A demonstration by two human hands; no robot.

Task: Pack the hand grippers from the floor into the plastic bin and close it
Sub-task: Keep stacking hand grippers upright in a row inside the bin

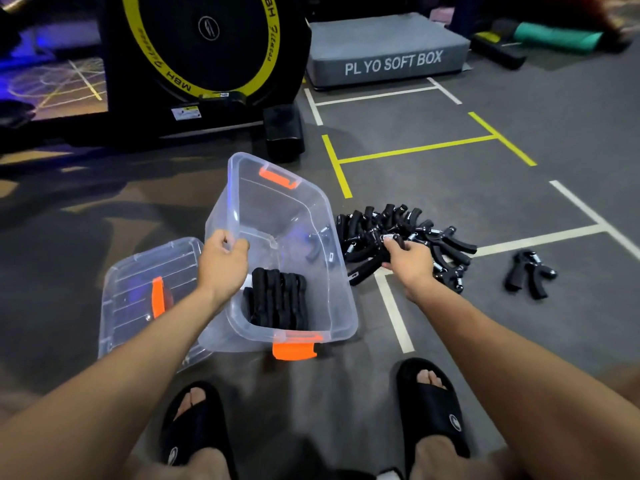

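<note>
A clear plastic bin (325, 216) with orange latches sits on the floor, tilted toward me. Several black hand grippers (278, 299) are stacked in its near end. My left hand (223, 265) grips the bin's left rim. To the right of the bin lies a pile of black hand grippers (433, 233). My right hand (408, 259) reaches into that pile, fingers closed around a hand gripper. One more hand gripper (528, 273) lies apart, further right. The clear lid (138, 299) with an orange handle lies left of the bin.
A black and yellow exercise machine (201, 46) stands behind the bin, its foot (284, 133) close to the far rim. A grey plyo soft box (388, 50) sits at the back. My feet in black slides (433, 407) are just in front. White and yellow lines mark the floor.
</note>
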